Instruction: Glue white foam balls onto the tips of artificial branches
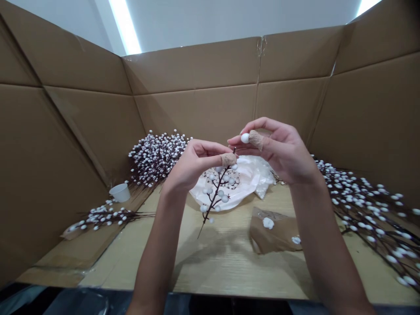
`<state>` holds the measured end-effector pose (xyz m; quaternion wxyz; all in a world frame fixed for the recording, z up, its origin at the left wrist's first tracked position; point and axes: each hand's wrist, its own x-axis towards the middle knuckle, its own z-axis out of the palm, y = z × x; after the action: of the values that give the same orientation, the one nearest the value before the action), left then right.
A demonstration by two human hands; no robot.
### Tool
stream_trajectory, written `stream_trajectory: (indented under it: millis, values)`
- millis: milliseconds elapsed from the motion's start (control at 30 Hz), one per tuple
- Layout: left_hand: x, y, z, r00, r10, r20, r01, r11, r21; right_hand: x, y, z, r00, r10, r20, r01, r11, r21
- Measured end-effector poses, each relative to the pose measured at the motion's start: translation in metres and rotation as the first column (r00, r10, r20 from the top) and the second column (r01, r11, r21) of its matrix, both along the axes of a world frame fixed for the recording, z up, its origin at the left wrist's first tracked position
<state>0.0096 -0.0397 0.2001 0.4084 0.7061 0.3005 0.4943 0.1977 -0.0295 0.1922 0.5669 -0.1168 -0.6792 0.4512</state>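
Observation:
My left hand (200, 164) pinches a dark brown artificial berry stem (215, 194) near its top, just left of the middle of the view. White berries sit on its short side twigs, and its bare lower end points down and to the left. My right hand (278, 146) is closed in a pinch on a single white berry (245, 138), held a little above and to the right of the stem's tip. Both thumbs wear tan textured covers. The fingertips behind the berry are partly hidden.
A white bag (244, 188) with loose berries lies behind the hands. Brown paper (272, 238) carries white blobs. Berry stems stand in a back-left bunch (157, 157), lie at left (108, 216) and right (364, 201). A white cup (120, 192) stands left. Cardboard walls (197, 70) enclose the table.

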Motion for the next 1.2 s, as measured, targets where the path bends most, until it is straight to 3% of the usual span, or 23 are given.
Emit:
stream_trajectory:
  millis: [200, 833, 1200]
  values:
    - [-0.002, -0.003, -0.001, 1.000, -0.001, 0.001, 0.001, 1.000, 0.008, -0.001, 0.000, -0.002, 0.998, 0.048, 0.029, -0.049, 0.998, 0.025]
    - [-0.001, -0.012, 0.004, 0.994, 0.039, -0.101, -0.035, 0.999, 0.035, -0.003, -0.006, -0.002, 0.993, -0.077, 0.092, 0.070, 0.995, 0.074]
    - [0.002, -0.017, 0.005, 0.987, 0.153, -0.050, -0.147, 0.984, 0.103, -0.012, -0.003, -0.007, 0.988, -0.147, 0.038, 0.144, 0.987, 0.069]
